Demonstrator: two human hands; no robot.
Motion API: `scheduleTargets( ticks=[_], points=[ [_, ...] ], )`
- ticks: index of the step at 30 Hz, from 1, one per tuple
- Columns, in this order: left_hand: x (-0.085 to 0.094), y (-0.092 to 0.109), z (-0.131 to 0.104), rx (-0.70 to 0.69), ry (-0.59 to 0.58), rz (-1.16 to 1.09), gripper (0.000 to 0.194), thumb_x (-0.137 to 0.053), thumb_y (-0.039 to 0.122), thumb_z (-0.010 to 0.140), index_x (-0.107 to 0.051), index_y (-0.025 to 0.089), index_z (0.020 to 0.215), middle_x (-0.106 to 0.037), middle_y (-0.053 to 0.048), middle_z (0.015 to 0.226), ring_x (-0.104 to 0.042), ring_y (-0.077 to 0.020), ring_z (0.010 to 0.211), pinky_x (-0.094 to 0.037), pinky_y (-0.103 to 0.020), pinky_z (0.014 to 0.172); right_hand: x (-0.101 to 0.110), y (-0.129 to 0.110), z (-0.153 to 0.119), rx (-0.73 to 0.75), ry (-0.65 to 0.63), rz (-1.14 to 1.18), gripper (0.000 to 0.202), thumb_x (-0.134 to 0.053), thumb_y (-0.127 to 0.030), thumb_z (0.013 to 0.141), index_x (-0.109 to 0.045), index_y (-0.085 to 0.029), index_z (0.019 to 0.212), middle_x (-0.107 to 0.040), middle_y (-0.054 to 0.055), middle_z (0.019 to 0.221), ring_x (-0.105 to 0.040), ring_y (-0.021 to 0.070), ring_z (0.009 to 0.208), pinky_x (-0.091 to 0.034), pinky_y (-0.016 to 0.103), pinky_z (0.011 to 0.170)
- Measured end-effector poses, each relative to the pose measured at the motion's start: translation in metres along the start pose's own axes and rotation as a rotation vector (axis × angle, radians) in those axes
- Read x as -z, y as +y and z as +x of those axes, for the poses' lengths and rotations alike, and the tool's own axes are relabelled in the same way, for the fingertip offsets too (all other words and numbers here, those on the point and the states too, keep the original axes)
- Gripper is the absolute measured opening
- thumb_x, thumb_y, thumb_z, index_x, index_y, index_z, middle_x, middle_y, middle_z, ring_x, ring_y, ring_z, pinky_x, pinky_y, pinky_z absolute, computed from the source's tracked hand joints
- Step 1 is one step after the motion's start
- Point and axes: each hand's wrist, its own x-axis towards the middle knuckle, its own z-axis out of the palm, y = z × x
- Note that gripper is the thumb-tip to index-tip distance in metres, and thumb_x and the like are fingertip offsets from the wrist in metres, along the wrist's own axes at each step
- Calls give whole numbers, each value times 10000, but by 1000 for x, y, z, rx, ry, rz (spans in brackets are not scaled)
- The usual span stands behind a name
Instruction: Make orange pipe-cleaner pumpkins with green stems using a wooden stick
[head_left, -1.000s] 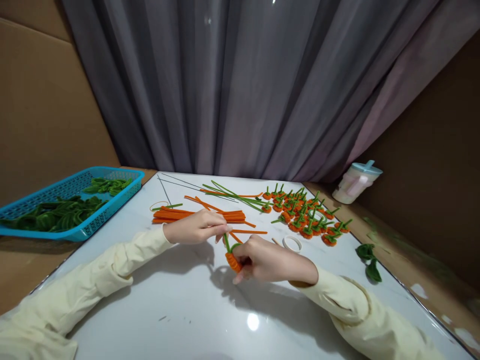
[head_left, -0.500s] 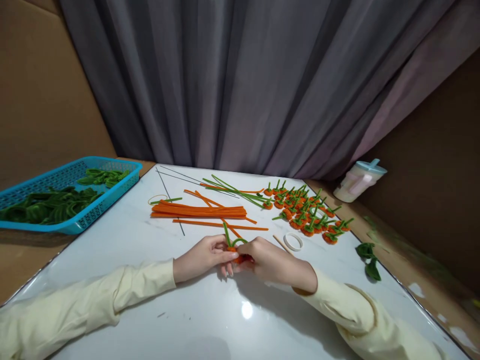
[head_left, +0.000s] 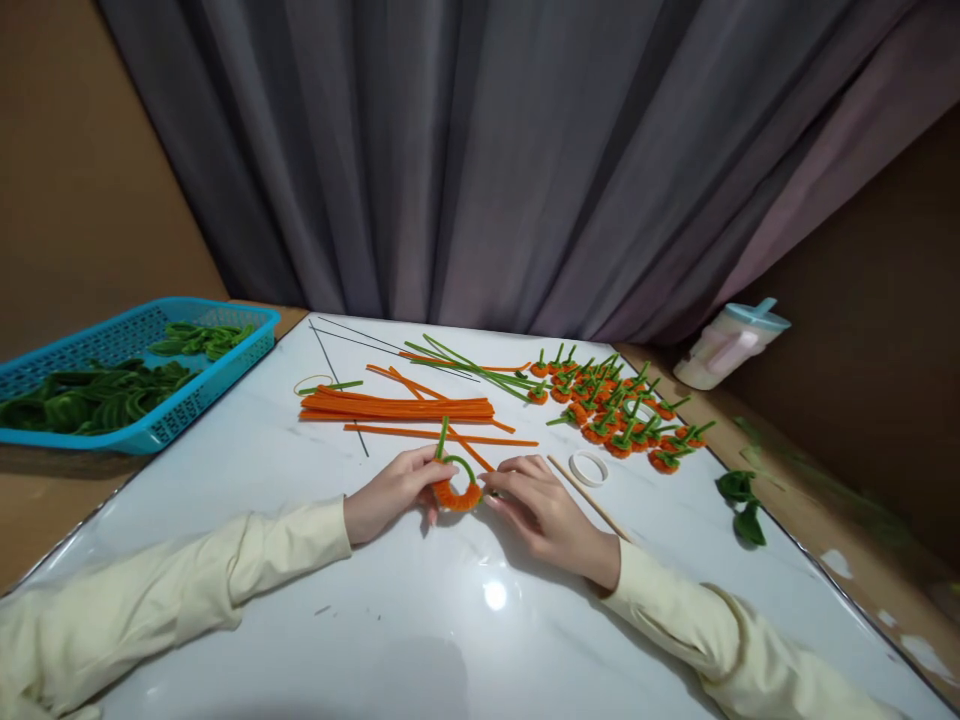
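My left hand [head_left: 397, 492] pinches one end of an orange pipe-cleaner coil [head_left: 456, 497], which is bent into an open U shape on a green pipe cleaner [head_left: 461, 465]. One green end stands upright above my left fingers, while another stretch arches over the coil. At the coil's right end, my right hand [head_left: 544, 510] has its thumb and fingertips closed around a short green end, partly hidden by the fingers. Behind my hands lies a bundle of orange pipe cleaners [head_left: 397, 404], with loose orange strips [head_left: 442, 435] around it.
Several small orange-and-green pipe-cleaner pieces [head_left: 600, 432] stand at the right. A white tape ring [head_left: 589, 468] and a thin wooden stick [head_left: 585, 492] lie near my right hand. A blue basket [head_left: 161, 435] is at the left, a lidded cup [head_left: 731, 345] at the far right.
My right hand has drawn to the right and opened up the view of the orange coil, now a plain U shape. My left hand still grips its left end.
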Motion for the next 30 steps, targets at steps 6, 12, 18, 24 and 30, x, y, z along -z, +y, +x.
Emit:
scheduleTargets(
  ticks=[6, 12, 18, 24, 30],
  points=[
    [-4, -2, -1, 9, -7, 51, 326, -539, 468, 799, -420, 167, 838, -531, 2, 789, -616, -134, 497, -448, -197, 307, -7, 1, -4, 44, -49, 39, 176, -432, -270, 940, -544, -143, 990, -622, 54, 780, -530, 151, 711, -388, 297, 699],
    [-6, -3, -4, 40, -119, 67, 380, -595, 456, 779, -321, 201, 843, -575, 34, 625, -613, -140, 434, -487, -213, 346, -6, 0, -4, 190, -142, -102, 252, -297, -177, 953, -544, -145, 913, -580, 48, 698, -495, 149, 655, -358, 279, 644],
    [-8, -7, -12, 27, -150, 203, 277, -486, 422, 859, -306, 217, 814, -503, 103, 522, -412, -38, 246, -291, -107, 242, -8, -14, -1, 385, -153, -359, 227, -417, -287, 934, -545, -149, 807, -558, 17, 642, -475, 139, 598, -326, 280, 590],
    [-10, -4, -16, 26, -147, 380, 162, -495, 306, 850, -374, 200, 830, -458, 107, 517, -335, -7, 255, -222, -101, 265, -16, -21, -1, 498, -97, -414, 302, -426, -320, 929, -489, -178, 670, -524, -15, 600, -459, 119, 547, -286, 274, 521],
    [-14, 3, -15, 197, -129, 320, 223, -608, 256, 738, -407, 186, 803, -483, 92, 454, -375, -42, 297, -287, -134, 300, -15, -15, -6, 441, -101, -418, 223, -404, -151, 892, -489, -170, 686, -517, -16, 588, -444, 118, 512, -265, 275, 492]
  ],
)
